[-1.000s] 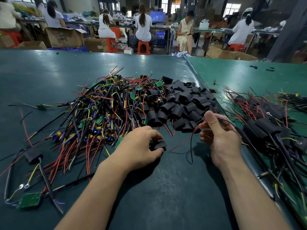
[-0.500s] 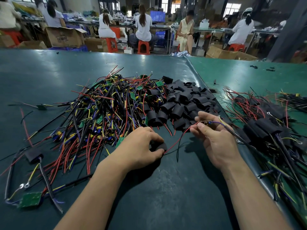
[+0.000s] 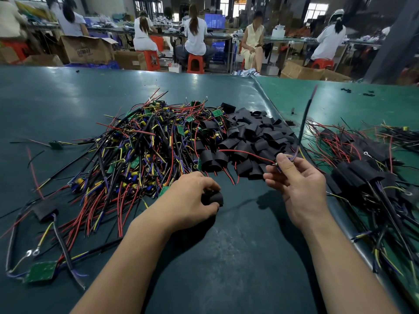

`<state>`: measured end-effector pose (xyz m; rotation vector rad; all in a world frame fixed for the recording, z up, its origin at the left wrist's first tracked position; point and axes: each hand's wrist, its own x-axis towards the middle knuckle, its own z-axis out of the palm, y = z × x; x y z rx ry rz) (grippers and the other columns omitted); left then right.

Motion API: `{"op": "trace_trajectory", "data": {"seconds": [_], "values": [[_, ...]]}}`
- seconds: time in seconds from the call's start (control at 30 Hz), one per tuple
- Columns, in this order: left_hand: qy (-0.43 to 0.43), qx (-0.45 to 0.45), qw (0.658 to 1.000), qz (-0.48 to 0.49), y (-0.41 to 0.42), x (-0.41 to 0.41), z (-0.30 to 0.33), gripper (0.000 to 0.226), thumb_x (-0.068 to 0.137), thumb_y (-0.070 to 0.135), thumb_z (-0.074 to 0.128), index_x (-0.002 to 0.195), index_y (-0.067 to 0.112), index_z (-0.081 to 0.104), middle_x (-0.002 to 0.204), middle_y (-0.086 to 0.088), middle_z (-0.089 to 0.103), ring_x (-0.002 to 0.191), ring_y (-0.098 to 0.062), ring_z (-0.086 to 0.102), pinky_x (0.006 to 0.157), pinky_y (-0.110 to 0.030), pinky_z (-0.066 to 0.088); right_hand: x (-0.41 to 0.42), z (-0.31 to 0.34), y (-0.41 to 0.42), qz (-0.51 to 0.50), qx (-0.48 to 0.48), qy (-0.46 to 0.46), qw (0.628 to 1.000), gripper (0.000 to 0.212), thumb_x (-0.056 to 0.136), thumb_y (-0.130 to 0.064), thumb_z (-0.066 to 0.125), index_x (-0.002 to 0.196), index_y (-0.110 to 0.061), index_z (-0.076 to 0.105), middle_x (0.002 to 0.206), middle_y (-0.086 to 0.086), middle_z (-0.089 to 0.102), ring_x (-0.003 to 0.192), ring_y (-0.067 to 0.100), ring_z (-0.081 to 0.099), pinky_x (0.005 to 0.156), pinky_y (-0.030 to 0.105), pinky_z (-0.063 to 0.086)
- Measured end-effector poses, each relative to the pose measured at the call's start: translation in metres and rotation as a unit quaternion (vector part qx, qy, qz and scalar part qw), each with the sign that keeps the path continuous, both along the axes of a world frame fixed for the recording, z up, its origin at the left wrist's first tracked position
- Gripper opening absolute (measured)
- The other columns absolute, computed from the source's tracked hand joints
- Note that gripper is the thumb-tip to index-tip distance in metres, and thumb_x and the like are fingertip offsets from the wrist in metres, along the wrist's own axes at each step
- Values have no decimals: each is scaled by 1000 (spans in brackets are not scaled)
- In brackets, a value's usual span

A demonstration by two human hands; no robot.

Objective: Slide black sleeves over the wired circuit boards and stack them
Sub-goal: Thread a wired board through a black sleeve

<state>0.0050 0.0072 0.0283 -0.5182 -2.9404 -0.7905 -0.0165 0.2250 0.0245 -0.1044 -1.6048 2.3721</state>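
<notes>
Wired circuit boards [image 3: 145,152] lie in a broad tangle on the dark green counter [image 3: 68,98], left of centre, their red, black, yellow and purple leads fanning toward the near-left edge. Just to the right of that tangle, touching it, sits a heap of loose black sleeves [image 3: 254,139], short flattened tubes lying every which way. Further right, across the seam in the counter, lies the stack of sleeved boards [image 3: 362,171], with wires trailing toward the near edge.

Between the two forearms is bare counter. The left hand [image 3: 188,200] rests low, just in front of the tangle, fingers curled round a single black sleeve [image 3: 214,198] whose open end faces right, its long axis roughly level and pointing toward the other hand. The right hand [image 3: 297,189] is raised a little, near the front of the sleeve heap, thumb and fingers pinching a bundle of wires [image 3: 303,123]. A dark lead rises nearly upright from the pinch, blurred at its tip, and a red lead runs off to the left. Whether a board hangs from that bundle is hidden by the fingers.

A lone bare board [image 3: 40,271] with long leads lies near the left front corner.
</notes>
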Motion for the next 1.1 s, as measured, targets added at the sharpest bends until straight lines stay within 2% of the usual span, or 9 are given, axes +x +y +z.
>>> {"op": "trace_trajectory", "data": {"seconds": [0.07,0.13,0.27,0.33,0.43,0.63,0.8,0.93,1.1], "values": [[19,13,1000,1,1,1,0,33,84,29,70,116,22,69,108,3,63,99,-14,58,91,-27,46,0,0,0,3,-10,5,1000,6,93,-9,63,87,-11,62,71,10,72,60,21,70,53,23,56],[54,49,997,13,1,1,1,33,84,23,71,117,19,69,108,5,67,99,-11,61,91,-24,47,0,0,-1,9,-22,11,1000,7,94,-5,60,89,-11,60,75,11,74,64,22,72,56,24,57],[125,176,975,46,-3,-1,6,31,81,11,75,112,16,70,97,7,70,87,-3,63,83,-18,50,0,3,-1,12,-56,21,998,14,86,2,64,95,-9,60,77,13,72,66,23,72,62,24,58],[124,236,963,40,-3,0,8,32,82,8,75,112,15,68,97,8,70,88,-1,65,82,-16,51,0,3,1,13,-75,21,997,22,81,8,66,97,-7,61,78,10,69,68,21,72,65,23,58],[104,292,951,8,0,4,9,35,81,2,75,112,15,66,98,6,71,91,-3,68,86,-18,53,0,3,2,6,-81,18,997,24,82,13,63,95,-8,62,78,7,68,70,18,71,66,21,58],[74,299,951,-33,2,6,8,38,78,0,76,110,18,65,98,6,70,91,-12,69,87,-24,54,-1,5,7,-42,-124,16,991,24,85,14,61,92,-9,61,85,13,63,66,15,69,64,20,57],[55,279,957,-52,5,8,9,39,79,3,75,112,19,64,94,10,70,89,-8,69,86,-23,54,-4,6,8,-44,-169,8,985,23,85,13,60,91,-9,61,82,11,65,66,15,69,64,20,57],[49,288,955,-55,7,10,11,40,79,4,76,113,19,63,98,8,69,89,-9,70,87,-28,55,-4,2,6,-48,-118,14,992,25,84,15,62,89,-9,62,78,9,67,66,15,70,63,21,57],[46,278,957,-67,7,11,12,41,78,2,76,113,18,63,97,8,68,87,-10,70,87,-25,54,-6,-1,3,-69,-72,27,995,26,83,15,64,88,-10,62,78,9,65,67,15,69,65,23,58]]}}
